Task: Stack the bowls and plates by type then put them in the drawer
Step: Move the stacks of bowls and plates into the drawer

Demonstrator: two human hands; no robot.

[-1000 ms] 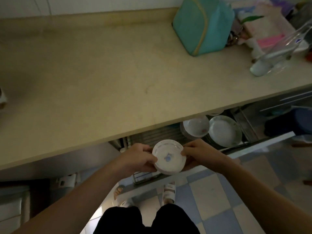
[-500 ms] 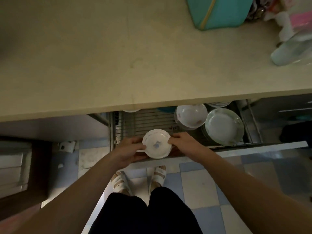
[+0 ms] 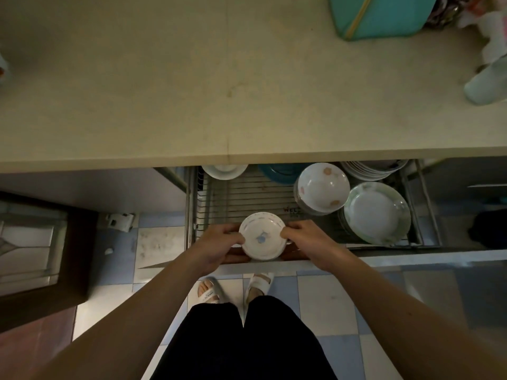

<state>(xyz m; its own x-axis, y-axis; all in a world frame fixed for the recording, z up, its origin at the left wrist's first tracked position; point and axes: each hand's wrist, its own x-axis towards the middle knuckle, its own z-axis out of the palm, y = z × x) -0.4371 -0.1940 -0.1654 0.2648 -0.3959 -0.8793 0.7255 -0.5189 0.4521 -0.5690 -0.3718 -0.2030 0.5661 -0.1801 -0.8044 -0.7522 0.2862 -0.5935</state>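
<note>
A stack of small white plates with a blue mark in the centre [image 3: 262, 236] hangs over the front of the open wire drawer [image 3: 247, 196]. My left hand [image 3: 219, 242] grips its left rim and my right hand [image 3: 307, 239] grips its right rim. Inside the drawer stand a stack of white bowls with orange flowers [image 3: 323, 187], a stack of green-rimmed plates [image 3: 377, 213], more white plates at the back right [image 3: 373, 170], a white dish at the back left [image 3: 224, 171] and a blue dish [image 3: 277, 174], the last three partly hidden under the counter.
The beige counter [image 3: 219, 78] overhangs the drawer's back half. A teal bag [image 3: 381, 15] and a clear jug [image 3: 485, 80] stand at its right end. A dark wooden cabinet door [image 3: 41, 242] is to the left. My feet in sandals [image 3: 236, 286] stand on blue-and-white tiles.
Both hands have carried the small plates down from in front of the counter edge to the drawer's front. My view has tilted down, showing more of the drawer.
</note>
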